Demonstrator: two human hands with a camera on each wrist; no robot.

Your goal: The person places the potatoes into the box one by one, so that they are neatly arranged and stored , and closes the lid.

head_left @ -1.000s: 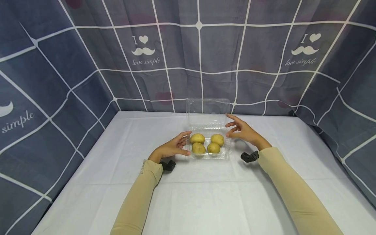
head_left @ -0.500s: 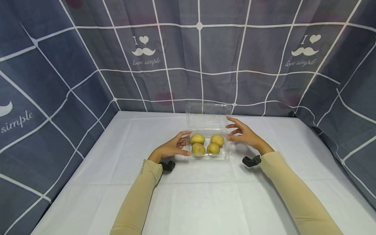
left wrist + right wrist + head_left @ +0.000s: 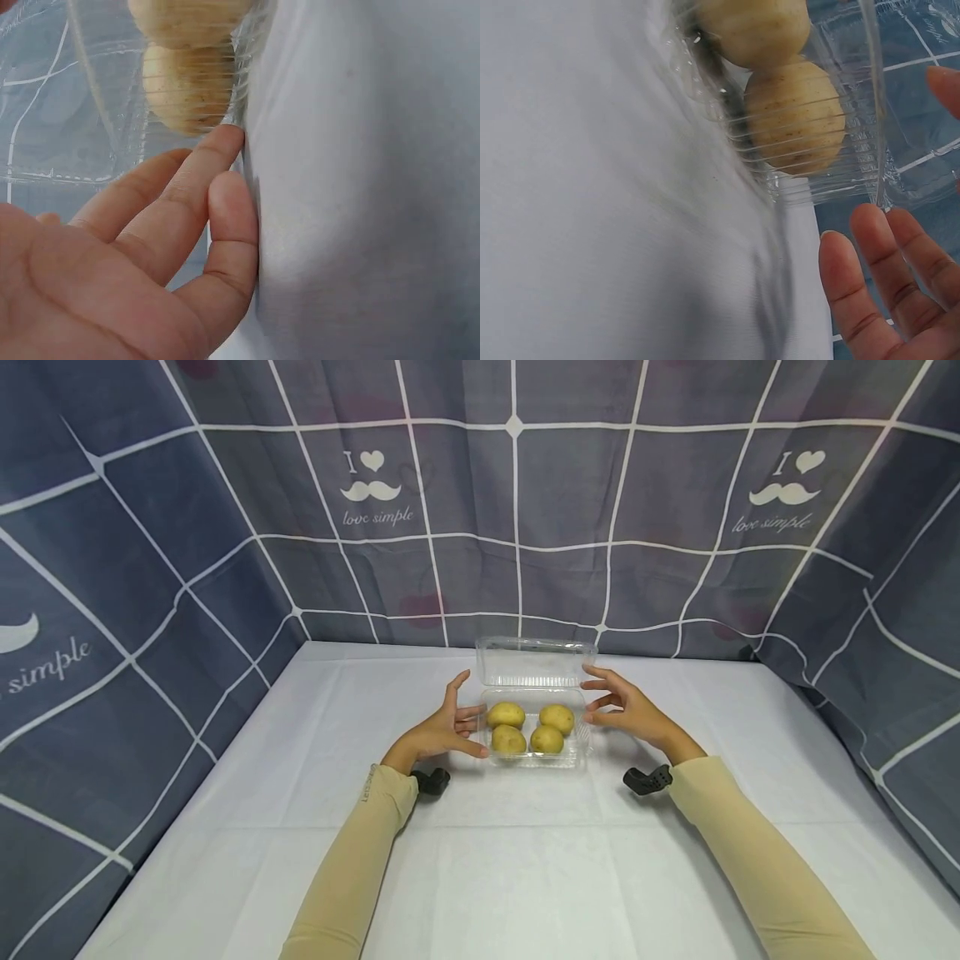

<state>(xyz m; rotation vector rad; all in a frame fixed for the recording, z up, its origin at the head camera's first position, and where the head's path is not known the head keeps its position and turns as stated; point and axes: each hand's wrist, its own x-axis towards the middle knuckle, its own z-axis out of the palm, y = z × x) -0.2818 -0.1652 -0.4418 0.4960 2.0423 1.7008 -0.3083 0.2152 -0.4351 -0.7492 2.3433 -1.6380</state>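
Observation:
A clear plastic clamshell box (image 3: 531, 762) sits on the white tablecloth in the head view, its lid (image 3: 536, 662) tilted back behind it. Several yellow potatoes (image 3: 547, 739) lie inside. At the box's left side is my left hand (image 3: 437, 732), index finger raised and thumb low; in the left wrist view its fingertips (image 3: 227, 137) come up to the ribbed wall beside a potato (image 3: 187, 86). My right hand (image 3: 633, 712) is at the right side, fingers spread and slightly bent. In the right wrist view, fingertips (image 3: 870, 222) reach the box's rim, gripping nothing.
A white cloth (image 3: 525, 868) covers the table. Grey checked curtains (image 3: 465, 485) stand along the back and both sides, close behind the lid. A black wrist camera (image 3: 647, 780) hangs by the right cuff, another (image 3: 432, 782) by the left.
The lid has tipped farther back and lower. My right hand has come slightly down and toward me. My left index finger has lifted up from the box's side.

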